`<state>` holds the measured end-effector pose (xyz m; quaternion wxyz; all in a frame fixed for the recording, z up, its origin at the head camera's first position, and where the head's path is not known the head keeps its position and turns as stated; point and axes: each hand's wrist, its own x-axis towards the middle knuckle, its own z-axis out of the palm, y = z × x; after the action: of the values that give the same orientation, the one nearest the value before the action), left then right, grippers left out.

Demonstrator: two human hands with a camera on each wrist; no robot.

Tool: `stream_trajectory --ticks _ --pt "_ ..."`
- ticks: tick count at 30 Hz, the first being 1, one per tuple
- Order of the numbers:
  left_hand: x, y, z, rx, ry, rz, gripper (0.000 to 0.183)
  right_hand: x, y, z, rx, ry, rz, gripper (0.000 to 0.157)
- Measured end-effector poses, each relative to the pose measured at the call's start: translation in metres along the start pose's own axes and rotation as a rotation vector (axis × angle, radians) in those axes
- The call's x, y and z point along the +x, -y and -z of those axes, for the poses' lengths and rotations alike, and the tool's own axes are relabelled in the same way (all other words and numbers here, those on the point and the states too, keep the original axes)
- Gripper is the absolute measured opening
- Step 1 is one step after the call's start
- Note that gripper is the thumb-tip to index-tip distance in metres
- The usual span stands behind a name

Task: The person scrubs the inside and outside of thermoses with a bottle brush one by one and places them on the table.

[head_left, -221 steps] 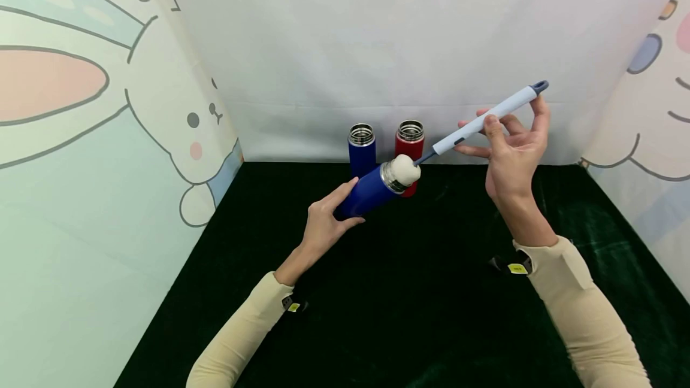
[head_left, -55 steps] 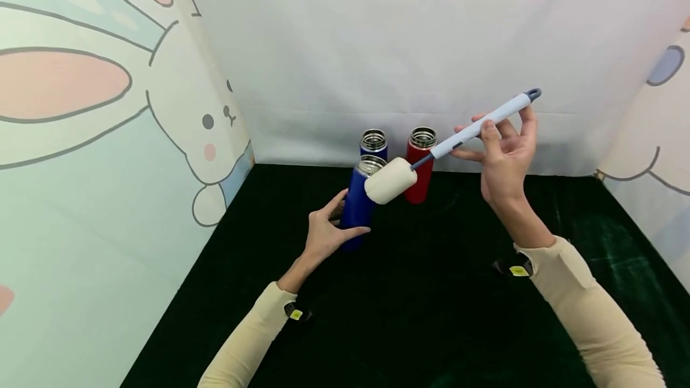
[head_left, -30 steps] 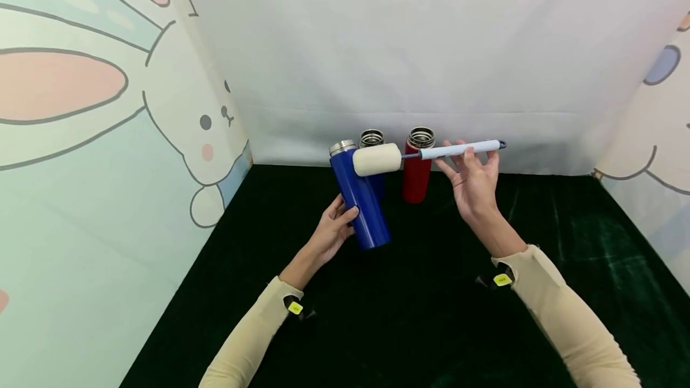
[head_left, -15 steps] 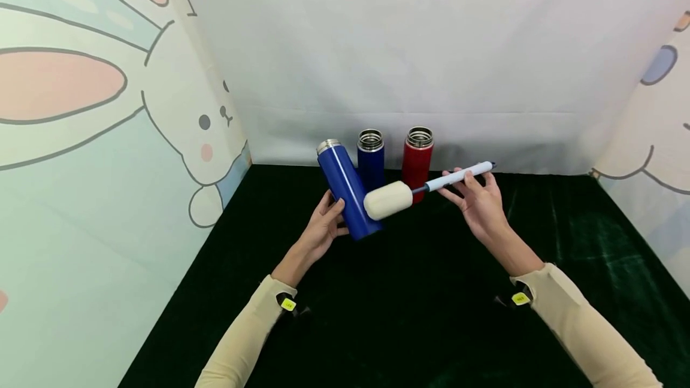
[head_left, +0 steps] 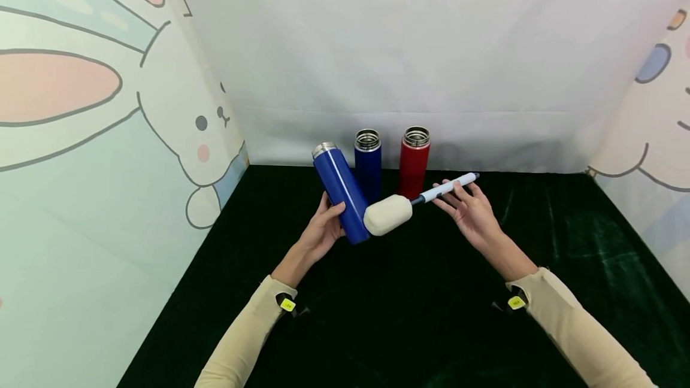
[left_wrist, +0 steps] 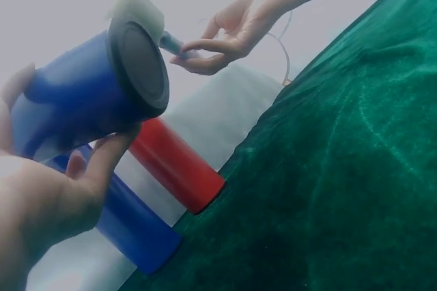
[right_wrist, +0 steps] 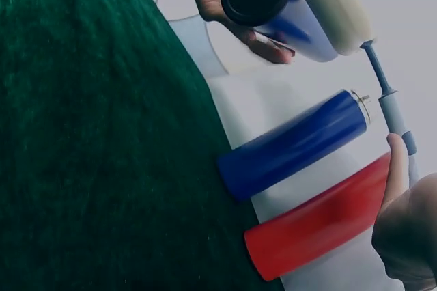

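Observation:
Tilted to the left above the cloth, a blue bottle (head_left: 342, 191) with a bare metal neck is gripped by my left hand (head_left: 320, 230). In the left wrist view its dark base (left_wrist: 141, 65) faces the camera. My right hand (head_left: 474, 211) pinches the pale blue handle (head_left: 447, 188) of a bottle brush. The brush's thick white sponge head (head_left: 388, 215) is beside the lower part of the held bottle; whether they touch I cannot tell. From the right wrist, the sponge head (right_wrist: 333, 5) appears alongside the bottle (right_wrist: 293, 18).
Behind the hands stand a second blue bottle (head_left: 369, 166) and a red bottle (head_left: 414, 163), both upright with uncovered mouths. Dark green velvet cloth (head_left: 409, 316) covers the table. A white backdrop (head_left: 404, 47) hangs behind, with cartoon-printed panels (head_left: 162, 118) at the sides.
Earlier the sponge head was in the held bottle's mouth; now it is outside. The bottle has tipped to the left. The brush has come down from the bottle's upper part to its lower part.

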<state>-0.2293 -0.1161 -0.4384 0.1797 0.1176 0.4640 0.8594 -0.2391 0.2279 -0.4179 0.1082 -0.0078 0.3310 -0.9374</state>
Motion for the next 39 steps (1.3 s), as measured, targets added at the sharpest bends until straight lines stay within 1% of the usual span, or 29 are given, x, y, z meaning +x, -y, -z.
stream_trajectory --ticks 2,3,7,9,10,14,16,19,23,26,28,31,34,36,39 --pt "-0.001 0.000 -0.001 0.002 0.014 0.006 0.070 0.002 -0.002 -0.003 0.003 -0.003 -0.002 0.077" --pt "-0.001 0.001 -0.002 0.008 0.022 0.012 0.071 0.003 -0.002 -0.005 0.007 0.000 0.000 0.074" --pt "-0.003 0.002 -0.004 0.053 0.059 0.044 0.076 0.010 -0.003 -0.015 0.042 0.008 0.016 0.047" --pt "-0.004 0.003 -0.004 0.076 0.081 0.064 0.077 0.014 -0.001 -0.021 0.067 0.011 0.031 0.038" --pt "-0.004 0.003 -0.004 0.084 0.091 0.075 0.078 0.016 0.000 -0.024 0.073 0.009 0.039 0.036" --pt "-0.006 0.004 -0.004 0.114 0.133 0.115 0.078 0.023 0.004 -0.036 0.081 -0.010 0.065 0.039" --pt "-0.008 0.005 -0.004 0.135 0.154 0.120 0.080 0.027 0.006 -0.043 0.082 -0.022 0.074 0.039" --pt "-0.009 0.005 -0.004 0.174 0.182 0.113 0.083 0.033 0.008 -0.052 0.103 -0.024 0.087 0.035" --pt "-0.010 0.008 -0.004 0.208 0.184 0.094 0.092 0.039 0.008 -0.060 0.160 -0.004 0.102 0.034" --pt "-0.009 0.009 -0.004 0.204 0.170 0.085 0.094 0.042 0.007 -0.064 0.206 -0.003 0.104 0.037" --pt "-0.009 0.010 -0.003 0.199 0.159 0.082 0.093 0.042 0.006 -0.065 0.229 -0.010 0.098 0.037" --pt "-0.010 0.011 -0.003 0.196 0.131 0.088 0.094 0.041 0.004 -0.063 0.239 -0.027 0.065 0.040" --pt "-0.010 0.011 -0.002 0.186 0.105 0.097 0.094 0.039 0.002 -0.059 0.227 -0.041 0.029 0.041" --pt "-0.010 0.010 -0.001 0.177 0.104 0.094 0.091 0.037 0.000 -0.056 0.221 -0.042 0.010 0.041" --pt "-0.009 0.010 -0.001 0.150 0.114 0.078 0.087 0.034 -0.002 -0.050 0.199 -0.041 -0.012 0.036"
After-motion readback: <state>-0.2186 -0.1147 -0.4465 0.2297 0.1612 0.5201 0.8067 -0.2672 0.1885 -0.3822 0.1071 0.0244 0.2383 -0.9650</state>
